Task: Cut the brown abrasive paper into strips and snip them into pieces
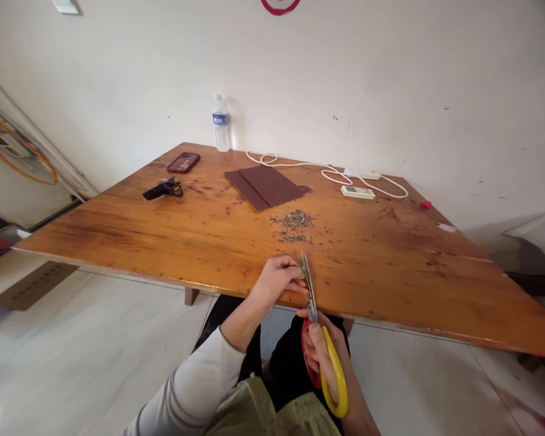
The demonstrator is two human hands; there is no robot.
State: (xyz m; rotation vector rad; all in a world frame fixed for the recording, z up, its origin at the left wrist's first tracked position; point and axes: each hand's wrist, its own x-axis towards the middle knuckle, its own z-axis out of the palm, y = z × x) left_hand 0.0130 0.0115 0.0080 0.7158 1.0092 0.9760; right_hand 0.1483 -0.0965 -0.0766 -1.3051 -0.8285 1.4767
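Observation:
My right hand (pixel 324 345) is wrapped round a pair of scissors (pixel 309 293) with one yellow and one red handle. The blades point away from me over the table's near edge and look nearly closed. Close beside the blades, my left hand (pixel 281 277) pinches a small, pale greenish piece (pixel 302 272) whose kind I cannot make out; it touches or nearly touches the blades. Beyond both hands lies a loose pile of small dark and pale clippings (pixel 295 221) on the wooden table (pixel 200 242).
Behind the pile are two overlapping dark red-brown sheets (pixel 272 184). A phone (pixel 184 162), black keys or a fob (pixel 163 189) and a water bottle (pixel 220 124) stand or lie to the left. A white cable (pixel 300 163) and a small white device (pixel 358 192) lie on the right.

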